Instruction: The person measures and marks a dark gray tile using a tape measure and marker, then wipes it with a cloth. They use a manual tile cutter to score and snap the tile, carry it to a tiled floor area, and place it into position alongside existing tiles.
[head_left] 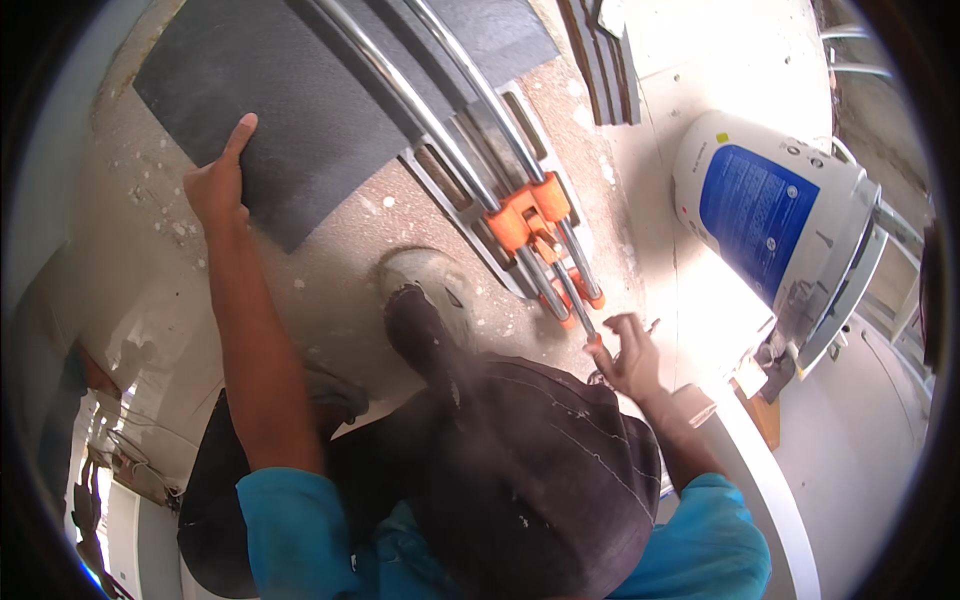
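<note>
A large dark grey tile [290, 110] lies in a manual tile cutter, under its two chrome rails [440, 130]. My left hand [220, 190] grips the tile's near left edge, thumb on top and the other fingers mostly hidden. The cutter's orange carriage [528, 212] sits near the close end of the rails, above the slotted metal base [445, 190]. A thin handle [588, 325] reaches from it toward me. At its tip my right hand [632, 360] holds the handle lightly, thumb against it and fingers curled.
A white bucket [700, 150] with a blue label lies tipped at the right. Narrow dark tile strips [605, 75] lie on the floor beyond the cutter. My shoe [440, 280] stands close to the cutter's left side. A curved white edge [775, 480] runs at lower right.
</note>
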